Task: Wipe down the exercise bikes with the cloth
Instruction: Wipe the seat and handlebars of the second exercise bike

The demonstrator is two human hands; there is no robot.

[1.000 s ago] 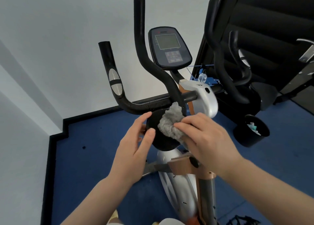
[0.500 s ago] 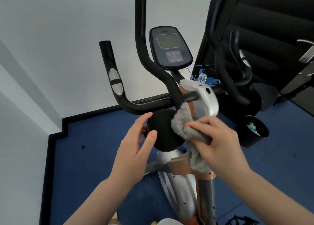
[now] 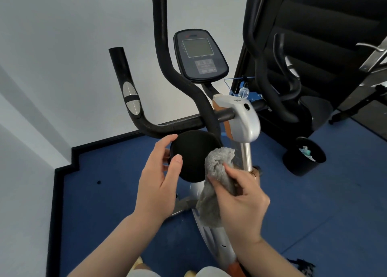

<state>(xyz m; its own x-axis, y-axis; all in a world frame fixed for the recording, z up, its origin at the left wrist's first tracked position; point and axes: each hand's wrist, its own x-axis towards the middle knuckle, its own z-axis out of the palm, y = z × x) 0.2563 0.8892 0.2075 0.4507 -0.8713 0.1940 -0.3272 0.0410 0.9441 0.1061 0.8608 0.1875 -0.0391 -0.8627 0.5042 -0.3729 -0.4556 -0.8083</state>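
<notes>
gripping grey cloth [image 3: 217, 172], right hand [image 3: 240, 197] fingers clamped; left hand [image 3: 159, 180] fingers apart, steadying black disc [image 3: 194, 155].

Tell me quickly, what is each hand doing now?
Left hand: open, fingers steadying the round black disc.
Right hand: closed, holding the fluffy grey cloth.

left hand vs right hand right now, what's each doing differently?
The left hand holds no cloth; the right hand grips the grey cloth. The left hand's fingers curl loosely at the left rim of the black round pad; the right hand is closed tight at its lower right edge. Both hands are bare and close to the pad.
</notes>
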